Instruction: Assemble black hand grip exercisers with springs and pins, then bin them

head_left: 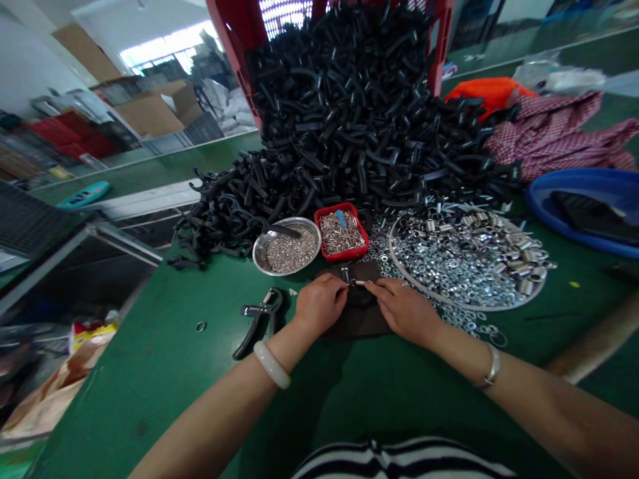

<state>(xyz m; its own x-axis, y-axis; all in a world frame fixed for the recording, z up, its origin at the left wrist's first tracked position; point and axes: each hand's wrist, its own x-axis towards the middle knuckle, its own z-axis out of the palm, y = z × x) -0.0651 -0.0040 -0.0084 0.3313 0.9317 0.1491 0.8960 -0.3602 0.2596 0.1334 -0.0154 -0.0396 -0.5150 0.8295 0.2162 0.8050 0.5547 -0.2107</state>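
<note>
A hand grip strengthener (358, 297), its dark handles partly hidden by my fingers, lies on a dark brown pad (364, 324) in front of me. My left hand (320, 305) is closed, thumb and fingertips pinching at the metal part on its left side. From the right, my right hand (405, 310) closes its fingertips on the end of a small coil spring (358, 283) that lies across the grip. What sits under the fingertips is too small to make out. Left of my left hand rests another hand grip (260, 319) with spring and handles joined.
Behind the pad stand a steel bowl (259, 256) of small metal parts and a red tray (344, 255) of pins. A round tray (424, 290) heaped with springs and nuts is at right. Black handles (349, 126) spill from a red crate (234, 40). One ring (200, 326) lies left.
</note>
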